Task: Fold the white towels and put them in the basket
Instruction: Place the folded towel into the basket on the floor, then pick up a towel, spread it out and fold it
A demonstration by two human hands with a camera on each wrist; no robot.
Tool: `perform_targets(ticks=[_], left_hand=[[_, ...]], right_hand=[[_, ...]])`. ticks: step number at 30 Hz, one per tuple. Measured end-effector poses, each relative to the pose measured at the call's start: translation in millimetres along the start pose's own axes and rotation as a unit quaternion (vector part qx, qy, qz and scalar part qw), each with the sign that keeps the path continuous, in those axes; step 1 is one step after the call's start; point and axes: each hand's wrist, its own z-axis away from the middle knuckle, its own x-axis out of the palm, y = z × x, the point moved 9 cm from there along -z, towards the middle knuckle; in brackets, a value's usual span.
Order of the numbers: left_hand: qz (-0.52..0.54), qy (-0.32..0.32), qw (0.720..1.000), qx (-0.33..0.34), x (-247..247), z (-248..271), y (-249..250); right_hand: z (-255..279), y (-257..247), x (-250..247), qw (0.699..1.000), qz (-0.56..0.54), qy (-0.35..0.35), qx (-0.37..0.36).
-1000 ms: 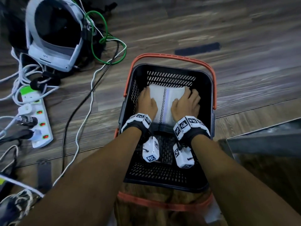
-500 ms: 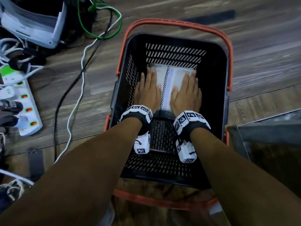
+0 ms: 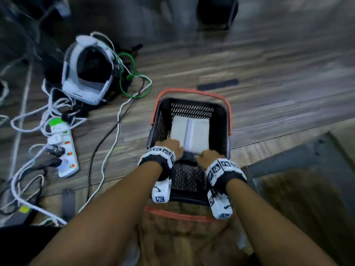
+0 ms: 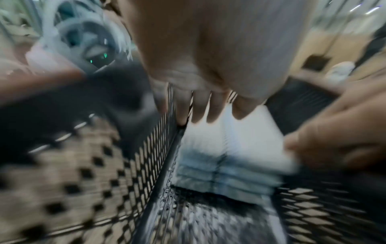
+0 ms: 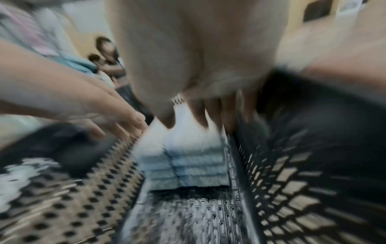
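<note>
1. The towels (image 3: 190, 134) lie folded in a white stack at the far end of the black basket (image 3: 223, 120), past the fingertips of both hands; a dark dotted line and a pale stripe run along the top one.
2. The left hand (image 3: 172, 148) is at the near left corner of the stack. Its fingers are straight and a little spread, and they hold nothing. The head view cannot tell if they touch the cloth.
3. The right hand (image 3: 208, 156) is at the near right corner, also with relaxed fingers that grip nothing.
4. The left wrist view, though blurred, shows what the head view hides: the near edge of the towels (image 4: 225, 173) is several layers, one upon another. The fingers (image 4: 215, 107) of the left hand (image 4: 219, 57) hang above the top layer, and the right hand (image 4: 342, 130) comes in from the side with its thumb at the corner of the stack.
5. The right wrist view shows the same layered edge (image 5: 188, 163) just beside the basket wall (image 5: 292, 156), below the right hand (image 5: 198, 57), with the left hand (image 5: 117, 113) on the other side.
6. Only the head view shows what lies away from the hands: the orange handle (image 3: 192, 91) of the basket, and to the left on the wooden floor (image 3: 278, 77) a white headset (image 3: 86, 72), a power strip (image 3: 65, 148) and loose cables (image 3: 113, 143).
</note>
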Motion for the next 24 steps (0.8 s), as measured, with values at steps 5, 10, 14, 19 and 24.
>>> perform_targets(ticks=[5,10,14,19,24], left_hand=[[-0.029,0.041,0.998,0.044,-53.2,104.5,34.1],[-0.041,0.088,0.991,0.094,-109.4,165.3,85.0],[-0.047,0.179,0.969,0.162,-177.0,234.2,154.8],[-0.066,0.229,0.944,0.226,-214.8,310.1,244.1],[-0.095,0.243,0.914,0.311,-211.1,368.7,338.0]], right_hand=[[112.7,9.6,-47.5,0.999,-0.036,0.021,-0.032],[183.8,40.2,-108.8,0.997,-0.050,0.057,-0.015],[273.8,83.6,-179.7,0.988,-0.062,0.142,0.005],[394.9,153.8,-223.5,0.962,-0.084,0.252,0.065],[503.2,223.6,-215.3,0.939,-0.102,0.296,0.140]])
